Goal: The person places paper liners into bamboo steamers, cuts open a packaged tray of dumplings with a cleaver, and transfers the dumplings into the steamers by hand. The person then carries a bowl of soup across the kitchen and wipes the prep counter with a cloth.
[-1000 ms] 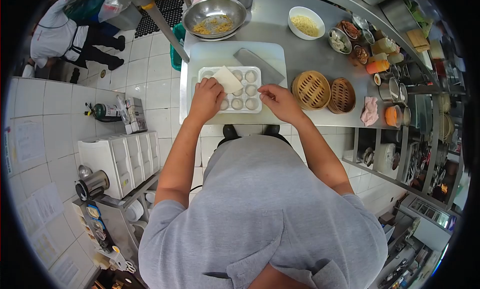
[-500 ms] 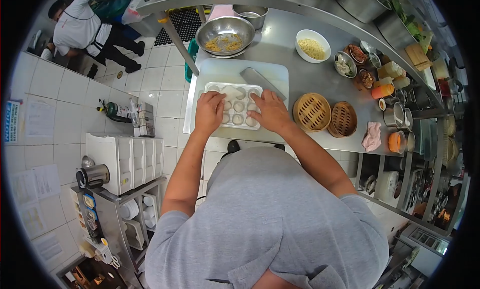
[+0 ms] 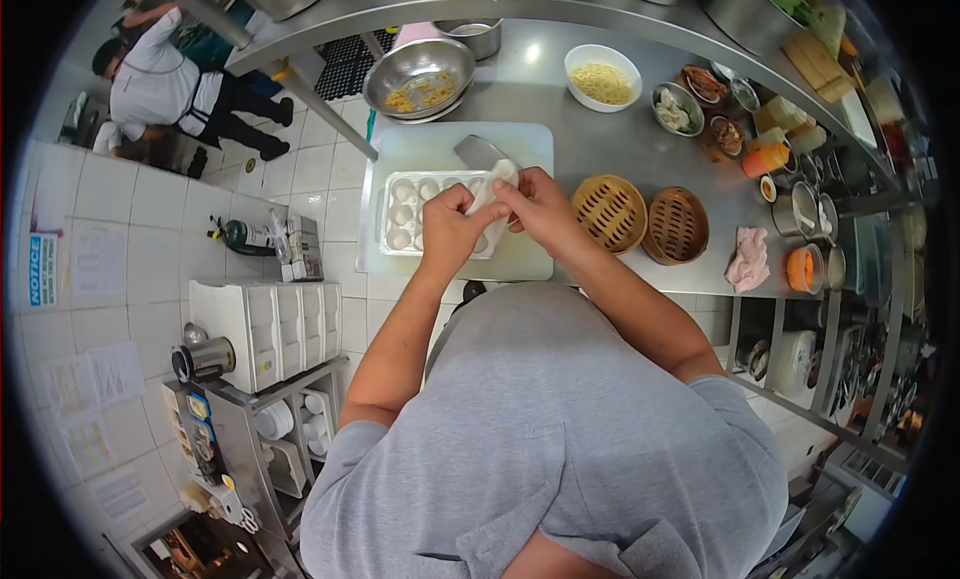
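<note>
A soft white sheet (image 3: 499, 182), perhaps thin paper or wrapper, is pinched between both hands, its upper end rising above the fingers. My left hand (image 3: 453, 229) closes on its lower left side, with the thumb pointing right. Against its right side, my right hand (image 3: 543, 215) grips with bent fingers. Under and left of the hands lies a white tray (image 3: 385, 214) with round whitish pieces (image 3: 402, 215) in rows, partly hidden by my left hand. The tray rests on a pale cutting board (image 3: 535, 149). A wide-bladed cleaver (image 3: 478, 151) lies behind the sheet.
Two bamboo steamer pieces (image 3: 608, 215) stand right of the board. Behind are a metal bowl (image 3: 462, 64) with yellow bits and a white bowl (image 3: 603, 104) of shredded food. A pink cloth (image 3: 748, 259) lies far right. A metal shelf (image 3: 560, 27) spans overhead. Another person (image 3: 165, 89) works at upper left.
Both hands have come together and lifted the white sheet off the tray, towards its right side. The view has shifted slightly, and more round pieces on the tray's left show.
</note>
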`<state>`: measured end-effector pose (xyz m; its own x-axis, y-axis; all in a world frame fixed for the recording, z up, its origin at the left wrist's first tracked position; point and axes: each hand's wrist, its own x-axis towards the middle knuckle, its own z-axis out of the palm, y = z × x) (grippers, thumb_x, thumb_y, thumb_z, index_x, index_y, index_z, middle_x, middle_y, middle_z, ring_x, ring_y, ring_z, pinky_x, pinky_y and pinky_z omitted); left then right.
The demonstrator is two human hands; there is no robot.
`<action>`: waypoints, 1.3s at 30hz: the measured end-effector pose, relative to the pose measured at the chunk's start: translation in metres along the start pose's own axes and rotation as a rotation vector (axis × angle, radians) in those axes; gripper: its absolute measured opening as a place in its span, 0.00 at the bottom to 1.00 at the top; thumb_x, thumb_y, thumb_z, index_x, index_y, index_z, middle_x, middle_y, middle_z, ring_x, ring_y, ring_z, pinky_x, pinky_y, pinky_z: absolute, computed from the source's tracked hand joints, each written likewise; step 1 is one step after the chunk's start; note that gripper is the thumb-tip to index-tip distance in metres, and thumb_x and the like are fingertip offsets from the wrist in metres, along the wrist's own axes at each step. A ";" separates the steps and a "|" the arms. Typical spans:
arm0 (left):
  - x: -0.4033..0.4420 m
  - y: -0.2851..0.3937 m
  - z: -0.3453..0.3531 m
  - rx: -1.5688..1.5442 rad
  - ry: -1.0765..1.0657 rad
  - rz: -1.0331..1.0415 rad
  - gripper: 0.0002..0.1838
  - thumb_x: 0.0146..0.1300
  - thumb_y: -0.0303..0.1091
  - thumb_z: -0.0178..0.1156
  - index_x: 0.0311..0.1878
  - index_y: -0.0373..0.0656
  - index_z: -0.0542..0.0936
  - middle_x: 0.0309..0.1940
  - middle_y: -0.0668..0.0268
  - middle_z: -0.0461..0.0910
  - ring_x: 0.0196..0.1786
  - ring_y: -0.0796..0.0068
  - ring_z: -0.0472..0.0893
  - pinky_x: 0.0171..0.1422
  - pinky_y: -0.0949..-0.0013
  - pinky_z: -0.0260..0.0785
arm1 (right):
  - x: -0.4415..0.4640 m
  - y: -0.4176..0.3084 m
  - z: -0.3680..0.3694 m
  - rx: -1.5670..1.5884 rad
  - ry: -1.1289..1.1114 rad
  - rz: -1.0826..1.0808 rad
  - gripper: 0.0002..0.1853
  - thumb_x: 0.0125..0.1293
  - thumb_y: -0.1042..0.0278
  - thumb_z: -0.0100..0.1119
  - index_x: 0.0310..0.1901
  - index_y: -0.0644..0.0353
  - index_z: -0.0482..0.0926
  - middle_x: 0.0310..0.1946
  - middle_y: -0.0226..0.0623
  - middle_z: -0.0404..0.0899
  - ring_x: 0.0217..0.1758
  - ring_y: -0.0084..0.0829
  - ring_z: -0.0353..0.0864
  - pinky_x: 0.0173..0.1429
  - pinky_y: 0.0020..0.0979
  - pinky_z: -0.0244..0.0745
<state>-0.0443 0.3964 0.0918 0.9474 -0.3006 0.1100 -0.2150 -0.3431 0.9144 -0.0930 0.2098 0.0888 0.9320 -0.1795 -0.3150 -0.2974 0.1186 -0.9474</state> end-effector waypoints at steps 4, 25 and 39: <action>0.014 -0.005 0.008 0.033 -0.301 0.056 0.27 0.67 0.41 0.85 0.26 0.41 0.74 0.23 0.77 0.69 0.31 0.85 0.63 0.32 0.67 0.59 | -0.001 0.010 -0.054 -0.074 0.038 -0.117 0.15 0.81 0.58 0.73 0.47 0.64 0.86 0.35 0.27 0.85 0.38 0.18 0.80 0.41 0.27 0.78; 0.057 0.005 0.115 0.515 -0.655 0.727 0.18 0.56 0.29 0.74 0.51 0.42 0.87 0.62 0.57 0.82 0.76 0.46 0.75 0.81 0.41 0.64 | -0.098 0.111 -0.309 -0.578 1.219 -0.059 0.18 0.78 0.56 0.72 0.45 0.67 0.87 0.33 0.45 0.91 0.36 0.40 0.90 0.47 0.42 0.84; 0.019 0.056 0.300 0.672 -1.162 0.960 0.49 0.73 0.67 0.69 0.88 0.51 0.70 0.92 0.59 0.63 0.95 0.52 0.54 0.96 0.30 0.37 | -0.116 0.125 -0.338 -0.522 1.175 0.074 0.19 0.76 0.53 0.70 0.46 0.66 0.88 0.36 0.50 0.92 0.39 0.52 0.93 0.50 0.47 0.86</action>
<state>-0.1098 0.1044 0.0280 -0.1910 -0.9749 -0.1144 -0.9319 0.1435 0.3330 -0.3083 -0.0842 -0.0128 0.2484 -0.9684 0.0240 -0.6339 -0.1812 -0.7519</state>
